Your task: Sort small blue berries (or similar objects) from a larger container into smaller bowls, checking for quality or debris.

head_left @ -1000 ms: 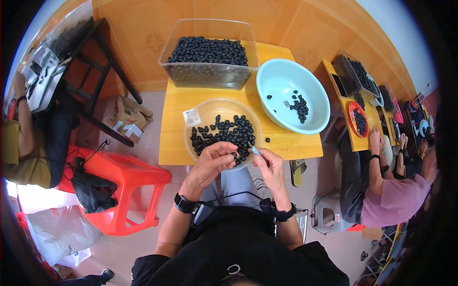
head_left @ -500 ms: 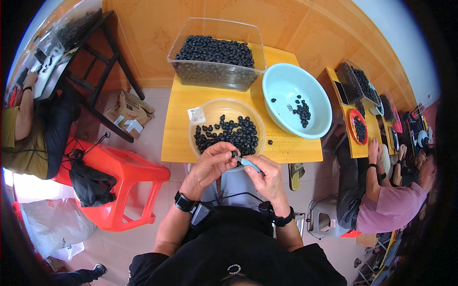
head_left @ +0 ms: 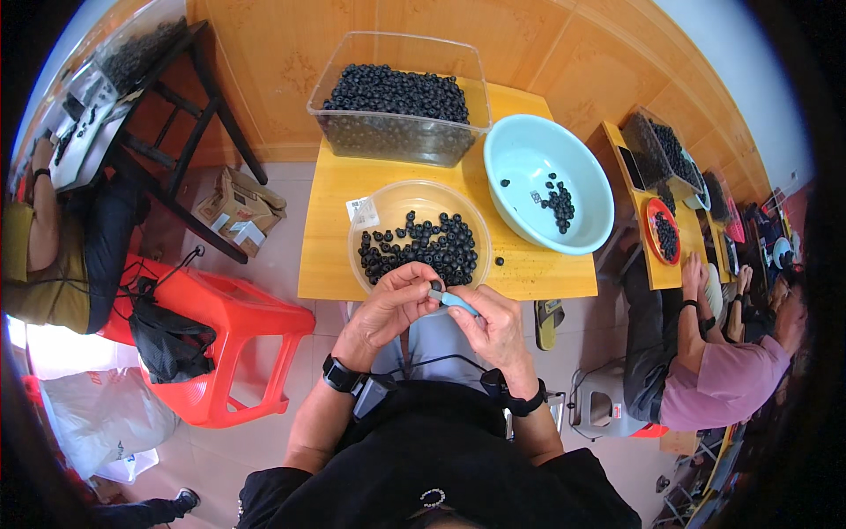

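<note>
Between its thumb and fingers, my left hand [head_left: 393,304] pinches a small black rounded piece [head_left: 436,286]. My right hand [head_left: 496,328] grips a light-blue-handled knife [head_left: 458,304], whose short metal blade lies against that piece. Both hands are over the near rim of a shallow clear round tray [head_left: 478,220], which holds many similar black pieces [head_left: 445,249]. A light blue basin [head_left: 520,159] to the right has a small cluster of the pieces [head_left: 560,208] at its bottom. Fingers partly cover the held piece, so its details are hard to make out.
On the yellow table [head_left: 330,220], a clear rectangular bin [head_left: 397,141] full of black pieces stands behind the tray. One loose piece [head_left: 500,261] lies beside the tray. A red stool [head_left: 256,326] is at left. Co-workers sit on both sides, with a red plate [head_left: 663,231] at right.
The black piece and blade have turned slightly between my fingers, and more of the blade shows. Both hands stay in nearly the same place. At left, a co-worker's arm has shifted.
</note>
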